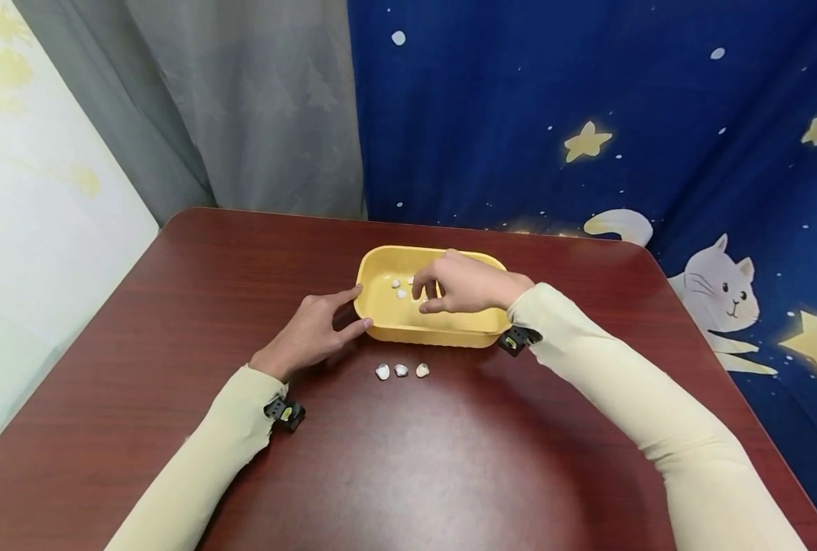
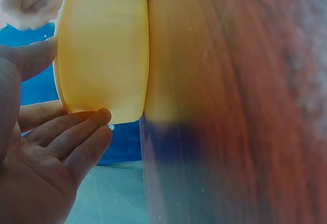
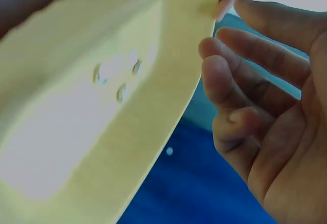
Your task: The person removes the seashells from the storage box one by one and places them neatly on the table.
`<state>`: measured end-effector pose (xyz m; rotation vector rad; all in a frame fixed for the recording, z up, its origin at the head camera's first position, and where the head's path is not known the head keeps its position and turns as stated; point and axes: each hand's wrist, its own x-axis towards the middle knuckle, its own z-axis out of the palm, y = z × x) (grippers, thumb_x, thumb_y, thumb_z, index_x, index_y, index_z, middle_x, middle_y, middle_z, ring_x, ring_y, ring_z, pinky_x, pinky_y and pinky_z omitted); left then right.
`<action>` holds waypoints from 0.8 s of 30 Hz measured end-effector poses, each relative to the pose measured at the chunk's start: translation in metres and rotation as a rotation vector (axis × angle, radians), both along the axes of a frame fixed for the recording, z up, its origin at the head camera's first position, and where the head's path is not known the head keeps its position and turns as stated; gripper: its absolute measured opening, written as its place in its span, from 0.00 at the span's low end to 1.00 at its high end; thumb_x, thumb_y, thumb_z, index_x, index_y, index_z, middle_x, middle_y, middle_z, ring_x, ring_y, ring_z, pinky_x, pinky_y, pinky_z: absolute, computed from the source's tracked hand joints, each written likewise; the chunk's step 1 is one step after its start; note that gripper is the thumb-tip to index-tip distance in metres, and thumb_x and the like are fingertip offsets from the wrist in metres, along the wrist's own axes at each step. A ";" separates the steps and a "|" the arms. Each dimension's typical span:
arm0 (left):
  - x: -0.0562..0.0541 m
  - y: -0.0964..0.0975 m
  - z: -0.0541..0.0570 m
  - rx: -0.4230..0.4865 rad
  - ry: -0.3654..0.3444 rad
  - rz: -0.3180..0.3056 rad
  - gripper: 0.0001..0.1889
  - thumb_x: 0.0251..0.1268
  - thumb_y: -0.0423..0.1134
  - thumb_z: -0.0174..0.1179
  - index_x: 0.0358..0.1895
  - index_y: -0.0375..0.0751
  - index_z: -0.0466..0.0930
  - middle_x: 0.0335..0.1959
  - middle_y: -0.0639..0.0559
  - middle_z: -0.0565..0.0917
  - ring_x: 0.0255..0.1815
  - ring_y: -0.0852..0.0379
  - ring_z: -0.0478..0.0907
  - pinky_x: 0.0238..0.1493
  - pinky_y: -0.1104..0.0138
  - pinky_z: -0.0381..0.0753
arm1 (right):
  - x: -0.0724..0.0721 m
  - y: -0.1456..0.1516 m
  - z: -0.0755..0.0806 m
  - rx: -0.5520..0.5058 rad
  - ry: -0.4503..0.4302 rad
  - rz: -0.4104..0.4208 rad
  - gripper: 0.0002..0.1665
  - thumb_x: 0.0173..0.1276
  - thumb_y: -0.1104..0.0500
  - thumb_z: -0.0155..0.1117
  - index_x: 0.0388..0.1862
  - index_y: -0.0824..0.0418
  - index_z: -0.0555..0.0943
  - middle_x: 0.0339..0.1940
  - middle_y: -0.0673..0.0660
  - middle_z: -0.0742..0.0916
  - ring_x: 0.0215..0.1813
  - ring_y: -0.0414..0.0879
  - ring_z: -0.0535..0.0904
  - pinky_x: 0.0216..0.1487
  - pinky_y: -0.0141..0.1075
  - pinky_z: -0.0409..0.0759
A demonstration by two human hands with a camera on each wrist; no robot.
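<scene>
A yellow plastic tub [image 1: 436, 335] stands on the table, with small white shells [image 1: 401, 294] on its floor. In the right wrist view, shells [image 3: 121, 92] show inside it. My left hand [image 1: 314, 327] touches the tub's left end with thumb and fingers spread; the left wrist view shows its fairly straight fingers [image 2: 84, 139] against the wall. Over the tub hovers my right hand [image 1: 467, 283], its fingers loosely bent and nothing visible between them. Before the tub's near side, three shells lie in a row: a left one [image 1: 382, 372], a middle one [image 1: 401, 370] and a right one [image 1: 422, 370].
The dark red wooden table [image 1: 450, 459] extends around the tub. Behind it hang a grey curtain [image 1: 257, 107] and a blue curtain [image 1: 484, 115] with stars and a cat. A pale wall [image 1: 30, 229] is at the left. Each wrist carries a small black camera [image 1: 288, 414].
</scene>
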<state>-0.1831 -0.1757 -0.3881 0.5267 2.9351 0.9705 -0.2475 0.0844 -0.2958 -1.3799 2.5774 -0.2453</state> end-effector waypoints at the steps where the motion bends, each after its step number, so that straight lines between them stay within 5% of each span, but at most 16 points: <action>1: 0.000 -0.001 0.000 0.000 0.000 0.001 0.36 0.70 0.55 0.61 0.75 0.39 0.66 0.72 0.42 0.74 0.72 0.47 0.73 0.70 0.49 0.74 | -0.004 -0.002 0.000 0.019 0.014 -0.005 0.11 0.65 0.54 0.72 0.45 0.57 0.87 0.33 0.51 0.89 0.34 0.43 0.82 0.42 0.37 0.81; 7: 0.001 -0.004 0.001 0.000 0.013 0.007 0.36 0.70 0.54 0.61 0.75 0.39 0.66 0.72 0.41 0.74 0.72 0.46 0.73 0.70 0.49 0.75 | -0.030 -0.018 -0.005 0.162 0.041 -0.063 0.17 0.65 0.55 0.73 0.52 0.58 0.86 0.47 0.58 0.88 0.50 0.51 0.82 0.54 0.44 0.82; 15: 0.001 -0.003 -0.002 0.011 0.020 -0.006 0.36 0.70 0.54 0.61 0.74 0.38 0.67 0.71 0.41 0.75 0.71 0.47 0.74 0.69 0.49 0.76 | -0.055 -0.029 -0.029 0.205 -0.043 -0.156 0.19 0.65 0.57 0.72 0.55 0.58 0.84 0.45 0.56 0.88 0.46 0.48 0.83 0.51 0.39 0.83; 24: 0.000 -0.002 -0.001 0.010 0.027 -0.013 0.35 0.70 0.54 0.61 0.74 0.38 0.67 0.70 0.41 0.76 0.69 0.48 0.76 0.69 0.50 0.76 | -0.069 -0.034 -0.045 0.200 0.018 -0.253 0.13 0.66 0.57 0.71 0.49 0.56 0.87 0.44 0.54 0.89 0.43 0.47 0.81 0.47 0.40 0.83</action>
